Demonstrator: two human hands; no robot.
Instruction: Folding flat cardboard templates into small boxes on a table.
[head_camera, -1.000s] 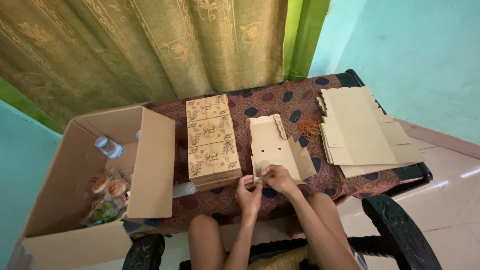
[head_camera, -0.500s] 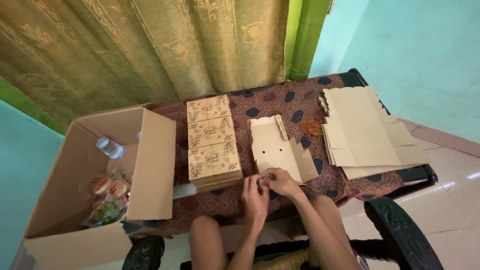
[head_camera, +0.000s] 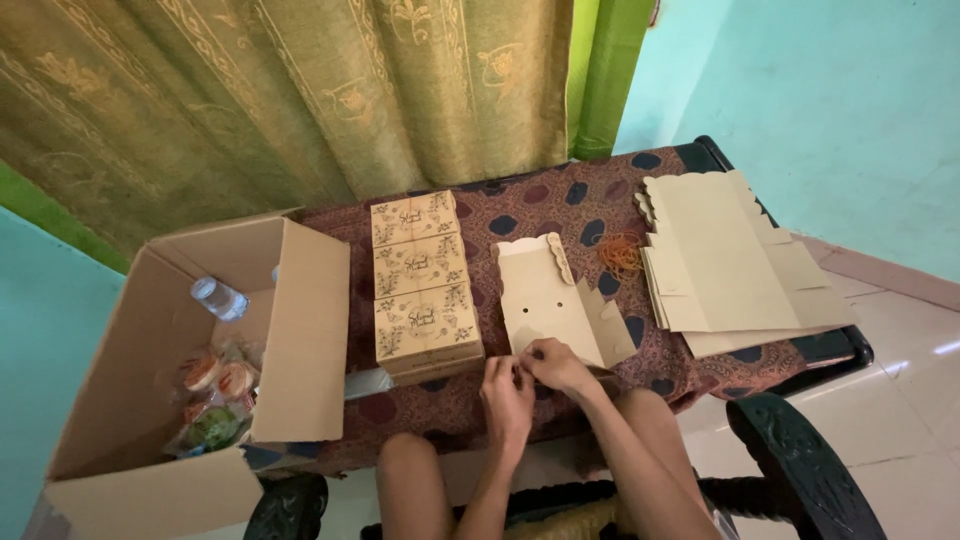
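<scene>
My left hand and my right hand meet at the near edge of a half-folded tan cardboard box that lies on the patterned tablecloth. Both hands pinch the box's near flap, fingers closed on it. The box has a scalloped far edge, two small holes and one side flap standing up at its right. Left of it sits a stack of folded printed tan boxes.
A pile of flat tan box blanks lies at the table's right, with orange rubber bands beside it. An open brown carton at the left holds a water bottle and wrapped snacks. A dark chair arm is at lower right.
My hands have slid slightly toward me along the near edge of the half-folded box. The view has shifted a little; nothing else moved.
</scene>
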